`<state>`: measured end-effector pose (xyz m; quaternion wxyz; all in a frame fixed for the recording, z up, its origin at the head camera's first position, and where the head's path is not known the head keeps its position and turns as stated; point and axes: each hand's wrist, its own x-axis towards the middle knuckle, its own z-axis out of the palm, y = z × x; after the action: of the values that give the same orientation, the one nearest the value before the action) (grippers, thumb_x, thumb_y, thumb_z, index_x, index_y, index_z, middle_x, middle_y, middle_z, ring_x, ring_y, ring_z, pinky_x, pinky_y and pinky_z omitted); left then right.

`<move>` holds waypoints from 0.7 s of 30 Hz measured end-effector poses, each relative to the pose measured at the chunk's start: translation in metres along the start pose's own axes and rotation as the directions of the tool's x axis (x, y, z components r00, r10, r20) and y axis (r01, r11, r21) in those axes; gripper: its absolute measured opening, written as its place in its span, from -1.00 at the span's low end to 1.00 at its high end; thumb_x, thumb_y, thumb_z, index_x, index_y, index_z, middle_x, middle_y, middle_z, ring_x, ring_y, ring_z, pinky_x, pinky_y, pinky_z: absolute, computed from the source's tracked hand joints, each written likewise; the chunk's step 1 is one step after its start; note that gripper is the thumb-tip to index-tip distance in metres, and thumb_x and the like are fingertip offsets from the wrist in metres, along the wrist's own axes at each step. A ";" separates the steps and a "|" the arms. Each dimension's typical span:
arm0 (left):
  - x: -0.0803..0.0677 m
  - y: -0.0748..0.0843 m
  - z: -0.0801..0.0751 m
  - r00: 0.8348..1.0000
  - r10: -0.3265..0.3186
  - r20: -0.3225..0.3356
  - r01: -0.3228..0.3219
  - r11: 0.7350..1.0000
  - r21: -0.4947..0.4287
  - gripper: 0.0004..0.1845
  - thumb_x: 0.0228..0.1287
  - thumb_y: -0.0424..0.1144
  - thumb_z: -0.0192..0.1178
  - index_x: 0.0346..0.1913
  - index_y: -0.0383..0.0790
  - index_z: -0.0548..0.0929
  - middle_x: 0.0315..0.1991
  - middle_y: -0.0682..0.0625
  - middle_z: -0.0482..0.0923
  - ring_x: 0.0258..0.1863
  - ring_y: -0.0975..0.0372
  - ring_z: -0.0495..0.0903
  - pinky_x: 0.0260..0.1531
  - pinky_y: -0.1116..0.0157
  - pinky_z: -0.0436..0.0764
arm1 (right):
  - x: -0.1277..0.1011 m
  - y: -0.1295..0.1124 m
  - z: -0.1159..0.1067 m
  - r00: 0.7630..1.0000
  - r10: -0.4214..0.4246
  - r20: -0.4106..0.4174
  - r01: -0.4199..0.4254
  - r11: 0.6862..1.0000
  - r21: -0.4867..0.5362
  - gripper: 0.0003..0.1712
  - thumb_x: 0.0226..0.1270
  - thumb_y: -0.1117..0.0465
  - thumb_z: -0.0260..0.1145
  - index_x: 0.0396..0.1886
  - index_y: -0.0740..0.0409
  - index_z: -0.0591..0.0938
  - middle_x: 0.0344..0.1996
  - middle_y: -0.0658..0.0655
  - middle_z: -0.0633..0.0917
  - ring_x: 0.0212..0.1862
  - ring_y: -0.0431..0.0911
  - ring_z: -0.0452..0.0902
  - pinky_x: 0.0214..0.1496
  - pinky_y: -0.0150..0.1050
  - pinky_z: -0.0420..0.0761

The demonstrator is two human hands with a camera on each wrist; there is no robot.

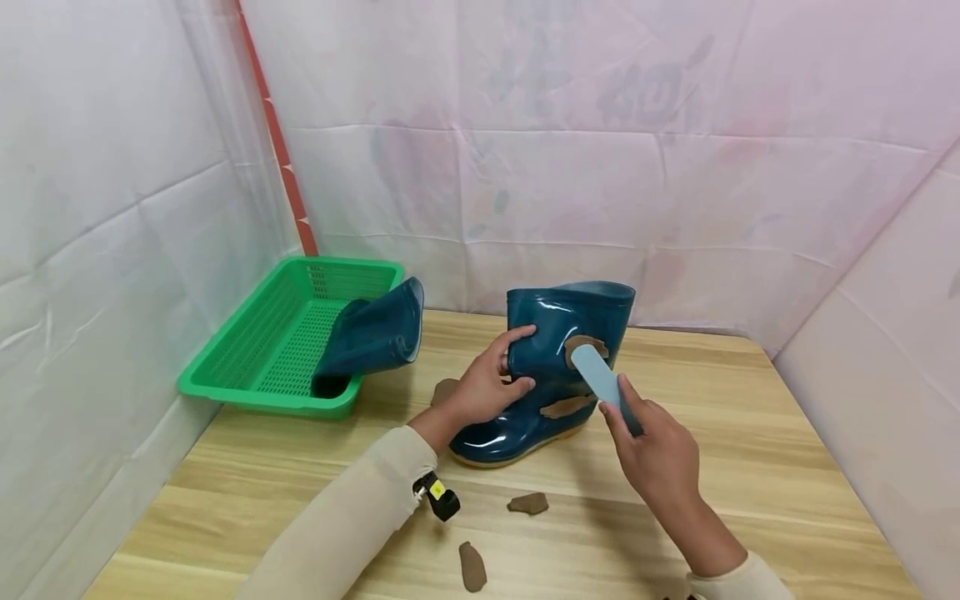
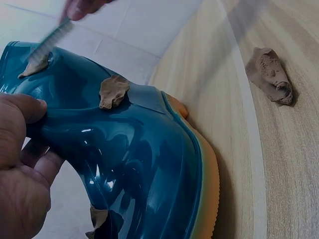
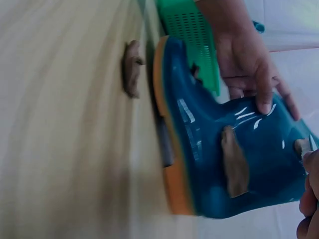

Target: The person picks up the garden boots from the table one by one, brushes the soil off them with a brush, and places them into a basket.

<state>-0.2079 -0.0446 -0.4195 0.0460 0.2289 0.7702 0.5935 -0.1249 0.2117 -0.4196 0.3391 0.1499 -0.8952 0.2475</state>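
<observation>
A glossy dark-blue rain boot (image 1: 540, 329) with a tan sole stands on the table, toe to the left. My left hand (image 1: 483, 387) grips its shaft from the front, thumb and fingers on either side, as the left wrist view also shows. My right hand (image 1: 660, 454) holds a brush (image 1: 597, 375) with a pale blue back and a dark handle; its bristles (image 2: 52, 40) show blurred in the left wrist view. The brush head lies at an upper brown mud-like patch (image 1: 581, 343) on the shaft. A lower brown patch (image 2: 113, 92) sticks near the ankle.
A green perforated basket (image 1: 262, 404) stands at the left with a second blue boot (image 1: 371, 333) leaning over its rim. Two loose brown pieces, one nearer the boot (image 1: 528, 502) and one at the front (image 1: 472, 567), lie on the wooden table. White cloth walls (image 1: 562, 192) surround it.
</observation>
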 end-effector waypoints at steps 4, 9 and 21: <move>0.000 0.000 -0.001 1.000 -0.007 -0.004 0.007 1.000 -0.003 -0.17 0.43 -0.35 0.30 0.56 0.34 0.18 0.21 -0.14 0.62 0.13 0.18 0.64 0.07 0.09 0.62 | -0.009 0.004 0.005 0.997 0.036 0.066 -0.034 0.999 -0.022 -0.37 0.18 0.24 0.59 0.26 0.28 0.65 -0.46 0.21 0.71 -0.60 -0.14 0.36 -0.66 -0.29 0.19; 0.002 0.001 -0.003 1.000 -0.006 -0.012 0.007 1.000 0.012 -0.17 0.44 -0.35 0.30 0.56 0.37 0.18 0.22 -0.13 0.61 0.12 0.19 0.64 0.06 0.11 0.63 | -0.013 0.004 0.006 0.999 -0.009 0.047 0.009 1.000 -0.010 -0.35 0.12 0.27 0.62 0.24 0.29 0.66 -0.47 0.20 0.72 -0.59 -0.16 0.40 -0.67 -0.30 0.25; -0.002 0.000 -0.001 1.000 -0.002 0.011 0.003 1.000 -0.017 -0.17 0.43 -0.39 0.29 0.57 0.33 0.18 0.20 -0.13 0.62 0.12 0.22 0.64 0.05 0.15 0.63 | -0.007 0.002 0.009 0.999 0.003 0.047 -0.003 1.000 -0.017 -0.37 0.17 0.26 0.59 0.26 0.29 0.65 -0.50 0.19 0.68 -0.61 -0.15 0.32 -0.66 -0.30 0.20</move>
<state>-0.2068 -0.0465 -0.4195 0.0527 0.2307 0.7652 0.5987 -0.1256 0.2096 -0.4304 0.3187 0.1515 -0.9053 0.2367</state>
